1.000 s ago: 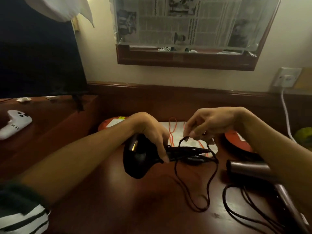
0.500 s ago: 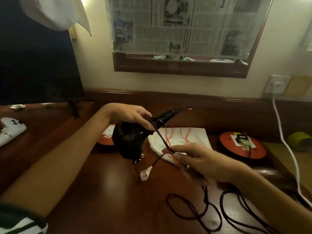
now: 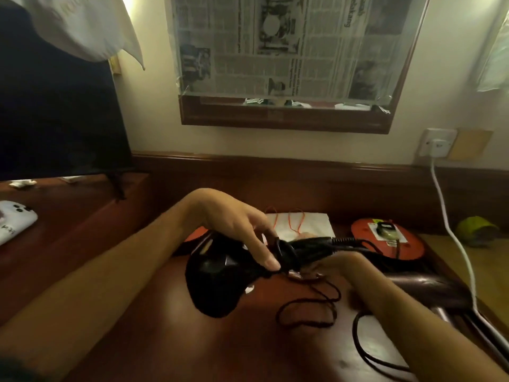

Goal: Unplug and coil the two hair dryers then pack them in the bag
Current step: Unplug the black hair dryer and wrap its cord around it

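Two hands meet over the middle of the brown tabletop (image 3: 170,340). The left hand (image 3: 234,224) comes in from 9 o'clock and grips the black hair dryer (image 3: 220,277) from above; its fingers (image 3: 264,255) are curled down over the neck of the dryer where the black cord (image 3: 308,312) is wound in a few turns. The right hand (image 3: 336,267) comes in from 5 o'clock and sits under the dryer's handle. Its fingers pinch the cord just below the wound part, right beside the left fingertips.

The round body of the dryer hangs at 8 o'clock from the left fingers, and its handle points to 3 o'clock. The loose end of the cord drops from the right fingers and lies in a loop on the tabletop at 5 o'clock from the dryer.

The second hair dryer (image 3: 429,290), dark and shiny, lies on the tabletop at 3 o'clock from the hands, partly hidden by the right arm. Its thicker cord (image 3: 369,351) curls on the tabletop under that arm.

The white bag (image 3: 305,224) with orange strings lies flat at 12 o'clock, just behind the hands. An orange round thing (image 3: 385,244) sits at 2 o'clock. A white cable (image 3: 451,232) runs down from a wall socket (image 3: 436,146) at 1 o'clock, and a green thing (image 3: 476,230) lies near it. A mirror covered with newspaper (image 3: 289,45) hangs on the wall at 12 o'clock. A dark screen (image 3: 55,114) stands at 10 o'clock, with a white game controller (image 3: 13,221) at 9 o'clock.
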Available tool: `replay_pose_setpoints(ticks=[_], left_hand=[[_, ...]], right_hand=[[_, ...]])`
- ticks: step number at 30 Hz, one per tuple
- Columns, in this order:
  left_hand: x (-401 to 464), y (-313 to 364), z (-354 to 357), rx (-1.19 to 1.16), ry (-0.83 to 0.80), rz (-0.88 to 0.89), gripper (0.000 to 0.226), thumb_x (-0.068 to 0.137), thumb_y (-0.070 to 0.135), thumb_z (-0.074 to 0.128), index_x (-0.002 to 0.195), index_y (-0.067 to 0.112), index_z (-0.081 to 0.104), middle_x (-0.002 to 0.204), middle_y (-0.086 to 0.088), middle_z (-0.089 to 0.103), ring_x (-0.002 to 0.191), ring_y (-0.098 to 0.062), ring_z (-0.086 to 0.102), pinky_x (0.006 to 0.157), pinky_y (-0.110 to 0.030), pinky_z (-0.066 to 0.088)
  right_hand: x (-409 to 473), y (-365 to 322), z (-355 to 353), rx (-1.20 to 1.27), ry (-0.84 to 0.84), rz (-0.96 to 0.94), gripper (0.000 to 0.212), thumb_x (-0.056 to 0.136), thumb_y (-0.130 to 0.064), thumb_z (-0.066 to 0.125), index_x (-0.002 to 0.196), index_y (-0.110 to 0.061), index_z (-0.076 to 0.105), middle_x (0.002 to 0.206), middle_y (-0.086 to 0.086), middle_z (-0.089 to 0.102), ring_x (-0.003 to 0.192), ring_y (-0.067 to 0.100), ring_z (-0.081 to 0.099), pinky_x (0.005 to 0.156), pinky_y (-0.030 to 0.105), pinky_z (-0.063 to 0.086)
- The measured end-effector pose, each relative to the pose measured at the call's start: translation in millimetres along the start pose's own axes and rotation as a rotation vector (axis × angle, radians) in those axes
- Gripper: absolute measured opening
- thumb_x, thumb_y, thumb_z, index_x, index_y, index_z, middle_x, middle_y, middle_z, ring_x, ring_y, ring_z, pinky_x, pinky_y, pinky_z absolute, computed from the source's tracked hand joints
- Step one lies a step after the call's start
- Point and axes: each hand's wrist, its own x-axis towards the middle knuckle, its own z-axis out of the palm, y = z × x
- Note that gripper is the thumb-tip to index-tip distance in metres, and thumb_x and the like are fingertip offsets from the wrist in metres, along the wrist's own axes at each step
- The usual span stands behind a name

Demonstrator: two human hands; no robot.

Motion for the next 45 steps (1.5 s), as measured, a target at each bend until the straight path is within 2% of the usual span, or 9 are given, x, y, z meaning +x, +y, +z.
replay_pose_setpoints(ticks=[6, 10, 13, 18, 24, 29, 33, 37, 45], left_hand=[[47, 0, 34, 0.29, 0.01, -0.335, 0.054, 0.087, 0.051, 0.077, 0.122, 0.011, 0.069, 0.096, 0.001, 0.073, 0.084, -0.017, 0.072, 0.078, -0.029, 0.06], [48, -17, 10, 0.225, 0.136, -0.312, 0.04, 0.086, 0.047, 0.08, 0.106, 0.013, 0.077, 0.089, 0.002, 0.076, 0.078, -0.015, 0.073, 0.078, -0.03, 0.059], [39, -27, -5, 0.228, 0.229, -0.273, 0.04, 0.083, 0.05, 0.081, 0.096, 0.012, 0.079, 0.096, -0.007, 0.079, 0.084, -0.023, 0.075, 0.079, -0.037, 0.059], [20, -32, -19, 0.258, 0.386, -0.262, 0.053, 0.082, 0.056, 0.08, 0.097, 0.005, 0.079, 0.08, -0.007, 0.071, 0.068, -0.021, 0.064, 0.066, -0.037, 0.048], [-33, -25, -29, 0.067, 0.332, -0.104, 0.04, 0.09, 0.042, 0.076, 0.111, 0.007, 0.076, 0.104, -0.018, 0.076, 0.093, -0.034, 0.075, 0.083, -0.037, 0.058], [-36, -7, 1, 0.121, 0.118, -0.022, 0.032, 0.092, 0.03, 0.077, 0.113, 0.004, 0.076, 0.105, -0.018, 0.077, 0.096, -0.037, 0.074, 0.087, -0.043, 0.059], [-20, -1, 27, 0.246, -0.049, -0.226, 0.032, 0.09, 0.038, 0.078, 0.108, 0.011, 0.076, 0.094, -0.006, 0.078, 0.085, -0.024, 0.075, 0.084, -0.038, 0.06], [4, -10, 41, 0.452, 0.039, -0.354, 0.029, 0.087, 0.045, 0.078, 0.092, 0.017, 0.072, 0.077, 0.005, 0.068, 0.07, -0.014, 0.068, 0.063, -0.024, 0.055], [-28, -39, 0, 0.24, 0.392, -0.267, 0.039, 0.085, 0.05, 0.079, 0.102, 0.015, 0.079, 0.088, 0.001, 0.078, 0.075, -0.014, 0.073, 0.071, -0.03, 0.056]], right_hand=[[-22, -92, -37, -0.179, -0.431, -0.034, 0.02, 0.098, -0.006, 0.059, 0.107, 0.011, 0.066, 0.061, 0.003, 0.039, 0.052, 0.012, 0.033, 0.052, 0.025, 0.033], [-49, -128, -5, -0.477, -0.494, -0.007, 0.026, 0.103, -0.002, 0.049, 0.122, 0.012, 0.061, 0.091, 0.022, 0.071, 0.071, 0.029, 0.069, 0.073, 0.036, 0.059], [-64, -116, 12, -0.444, -0.353, -0.028, 0.028, 0.104, 0.0, 0.045, 0.127, 0.011, 0.058, 0.109, 0.025, 0.074, 0.092, 0.037, 0.076, 0.083, 0.038, 0.062], [-63, -82, 32, -0.508, 0.002, -0.201, 0.028, 0.105, -0.027, 0.054, 0.105, -0.008, 0.075, 0.082, 0.005, 0.075, 0.07, 0.01, 0.067, 0.067, 0.022, 0.052], [-29, -21, 76, 0.252, -0.216, -0.203, 0.044, 0.106, -0.043, 0.046, 0.081, -0.008, 0.052, 0.055, 0.009, 0.025, 0.039, 0.017, 0.024, 0.039, 0.022, 0.033], [4, -28, 54, 0.205, -0.104, -0.091, 0.046, 0.098, -0.019, 0.059, 0.053, -0.02, 0.068, 0.053, -0.003, 0.056, 0.051, 0.011, 0.05, 0.059, 0.026, 0.043], [10, -59, 19, -0.092, -0.351, -0.058, 0.031, 0.096, -0.013, 0.066, 0.082, 0.013, 0.056, 0.059, 0.006, 0.043, 0.048, 0.016, 0.037, 0.05, 0.026, 0.034], [-3, -98, 3, -0.194, -0.552, -0.003, 0.022, 0.101, -0.002, 0.05, 0.113, 0.015, 0.059, 0.053, -0.004, 0.042, 0.04, 0.009, 0.038, 0.04, 0.02, 0.035], [-49, -123, 42, -0.284, -0.175, -0.189, 0.029, 0.107, -0.018, 0.05, 0.105, 0.009, 0.061, 0.071, 0.016, 0.063, 0.057, 0.03, 0.064, 0.059, 0.034, 0.057]])
